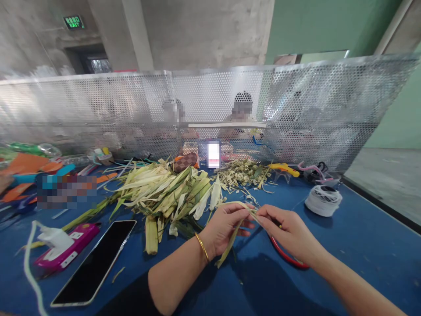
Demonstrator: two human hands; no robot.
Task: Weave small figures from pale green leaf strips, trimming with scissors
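Both my hands meet over the blue table in the middle of the head view. My left hand (225, 226), with a gold bangle at the wrist, pinches a strip of pale green corn husk (234, 241) whose loose end hangs below the fingers. The fingertips of my right hand (289, 228) close on the same husk at its other part. Beneath the right hand shows a red curved handle (286, 255); the rest of that tool is hidden. A large heap of corn husks (164, 186) lies just beyond my left hand.
Husk scraps (245, 173) are piled farther back. A spool of white thread (324, 200) stands right, near a yellow tool (284, 169). At left lie a phone (95, 263) and a purple power strip (67, 248). A perforated metal screen (131, 109) closes the back, people behind it.
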